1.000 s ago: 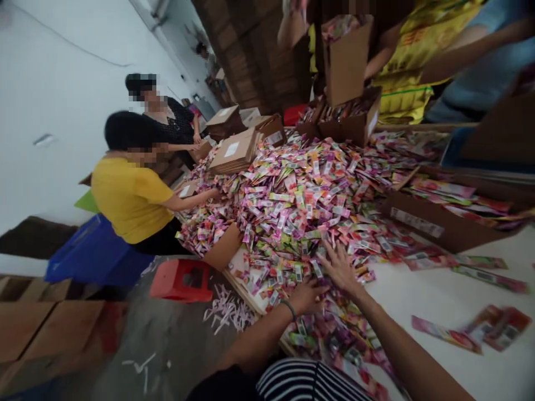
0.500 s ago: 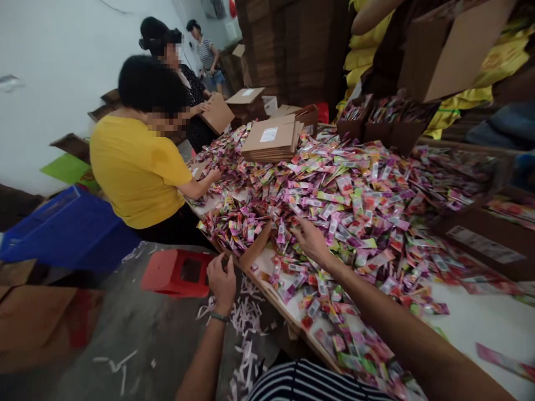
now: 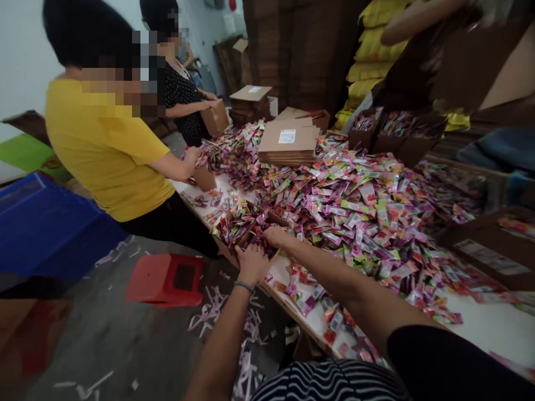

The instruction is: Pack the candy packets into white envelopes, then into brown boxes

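Note:
At the table's near edge, an open cardboard box (image 3: pixel 272 262) holds a heap of small printed sachets (image 3: pixel 236 220). My left hand (image 3: pixel 252 263) rests at the box's near side, fingers spread over the sachets inside. Just beyond it, my right hand (image 3: pixel 276 236) reaches down into the same box. Its fingertips are hidden among the sachets, so whether they grip any is unclear. To the right spreads a large pile of pink, purple and green sachets (image 3: pixel 359 206).
Flattened cardboard boxes (image 3: pixel 288 145) lie stacked on the pile. A co-worker in a yellow shirt (image 3: pixel 104 150) handles a small box (image 3: pixel 204 177) on the left; another in black stands behind. A red stool (image 3: pixel 165 278) and paper strips cover the floor near a blue bin (image 3: pixel 54 228).
Both hands have moved to the box: the left from beside the table edge, the right leftward from over the pile. The view has shifted, and the yellow-shirted co-worker appears farther left.

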`<action>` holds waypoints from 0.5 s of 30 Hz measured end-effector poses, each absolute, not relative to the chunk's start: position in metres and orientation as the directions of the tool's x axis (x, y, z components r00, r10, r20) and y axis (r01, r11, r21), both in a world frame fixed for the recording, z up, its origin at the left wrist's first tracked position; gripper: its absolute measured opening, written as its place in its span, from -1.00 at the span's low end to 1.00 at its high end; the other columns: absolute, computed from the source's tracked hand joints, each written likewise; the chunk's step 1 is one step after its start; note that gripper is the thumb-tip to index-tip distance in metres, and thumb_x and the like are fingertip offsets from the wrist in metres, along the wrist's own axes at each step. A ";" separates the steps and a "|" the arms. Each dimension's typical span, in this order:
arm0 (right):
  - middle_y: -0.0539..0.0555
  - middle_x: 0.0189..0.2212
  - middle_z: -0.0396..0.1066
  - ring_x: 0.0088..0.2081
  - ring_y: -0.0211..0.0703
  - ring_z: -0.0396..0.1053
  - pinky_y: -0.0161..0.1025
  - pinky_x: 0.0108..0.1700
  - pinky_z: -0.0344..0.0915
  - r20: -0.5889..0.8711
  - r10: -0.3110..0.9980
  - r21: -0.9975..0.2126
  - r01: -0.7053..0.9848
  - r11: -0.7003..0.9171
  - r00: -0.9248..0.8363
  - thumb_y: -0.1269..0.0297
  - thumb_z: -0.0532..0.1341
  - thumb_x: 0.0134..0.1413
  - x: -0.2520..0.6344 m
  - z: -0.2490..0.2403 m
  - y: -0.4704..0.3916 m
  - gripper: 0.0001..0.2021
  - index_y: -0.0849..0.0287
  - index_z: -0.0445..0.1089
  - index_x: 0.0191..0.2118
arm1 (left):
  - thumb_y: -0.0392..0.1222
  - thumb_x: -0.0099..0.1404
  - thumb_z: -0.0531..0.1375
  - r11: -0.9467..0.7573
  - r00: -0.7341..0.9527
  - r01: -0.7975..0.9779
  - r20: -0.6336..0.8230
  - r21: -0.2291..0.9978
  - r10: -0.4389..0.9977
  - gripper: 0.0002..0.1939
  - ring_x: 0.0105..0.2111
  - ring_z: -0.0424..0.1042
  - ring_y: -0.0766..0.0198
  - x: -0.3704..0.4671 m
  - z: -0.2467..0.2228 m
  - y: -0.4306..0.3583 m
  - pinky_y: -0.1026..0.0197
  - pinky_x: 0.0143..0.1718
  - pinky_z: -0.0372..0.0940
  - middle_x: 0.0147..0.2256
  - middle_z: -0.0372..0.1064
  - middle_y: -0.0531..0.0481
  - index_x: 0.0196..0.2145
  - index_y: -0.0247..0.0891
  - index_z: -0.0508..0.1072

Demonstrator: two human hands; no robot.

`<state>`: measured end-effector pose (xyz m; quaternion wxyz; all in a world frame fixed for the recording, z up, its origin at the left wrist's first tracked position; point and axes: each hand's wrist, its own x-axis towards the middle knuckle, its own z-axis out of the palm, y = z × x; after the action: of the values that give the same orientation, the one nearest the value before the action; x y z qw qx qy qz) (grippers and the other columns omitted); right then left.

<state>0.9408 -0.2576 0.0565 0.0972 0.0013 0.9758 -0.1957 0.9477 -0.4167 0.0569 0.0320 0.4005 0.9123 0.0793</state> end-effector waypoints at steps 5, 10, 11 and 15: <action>0.09 -0.11 0.54 -0.07 -0.08 0.47 -0.27 -0.08 0.35 -0.069 0.126 -0.391 0.143 0.909 -0.990 0.51 0.07 0.05 0.964 0.075 -0.242 -0.57 0.08 0.52 -0.03 | -0.19 0.34 0.05 0.684 -0.714 0.696 0.112 0.216 0.691 -0.73 0.03 0.30 -0.10 0.953 0.055 -0.416 -0.46 0.20 -0.27 -0.08 0.43 -0.21 -0.17 -0.20 0.53; 0.17 -0.02 0.47 0.00 0.06 0.39 -0.08 0.01 0.31 0.105 0.423 -0.376 0.358 0.855 -0.900 0.42 0.03 0.13 1.011 0.095 -0.188 -0.56 0.14 0.43 0.09 | -0.10 0.34 0.09 0.613 -0.755 0.656 0.369 0.440 0.542 -0.64 0.18 0.15 -0.05 0.962 0.039 -0.429 -0.25 0.27 -0.16 0.14 0.25 -0.23 0.06 -0.19 0.40; 0.23 0.00 0.44 0.04 0.14 0.35 0.02 0.04 0.28 0.149 0.502 -0.344 0.431 0.834 -0.852 0.39 0.04 0.14 1.017 0.100 -0.177 -0.58 0.16 0.43 0.08 | -0.09 0.35 0.09 0.596 -0.779 0.626 0.435 0.503 0.451 -0.62 0.21 0.11 -0.03 0.965 0.035 -0.435 -0.19 0.27 -0.10 0.16 0.19 -0.27 0.08 -0.23 0.36; 0.39 0.21 0.18 0.23 0.42 0.03 0.36 0.12 0.04 0.295 0.589 -0.253 0.533 0.808 -0.753 0.09 0.13 0.19 1.004 0.105 -0.174 -0.51 0.21 0.30 0.17 | 0.03 0.30 0.15 0.475 -0.936 0.276 0.347 0.835 -0.066 -0.57 0.18 0.11 0.02 0.967 0.018 -0.458 -0.09 0.23 0.03 0.09 0.14 -0.28 0.02 -0.26 0.24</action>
<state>1.0044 -0.1741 0.1050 -0.1826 0.3004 0.9330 -0.0769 0.9665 -0.4576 0.0177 -0.1683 0.0623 0.8422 0.5084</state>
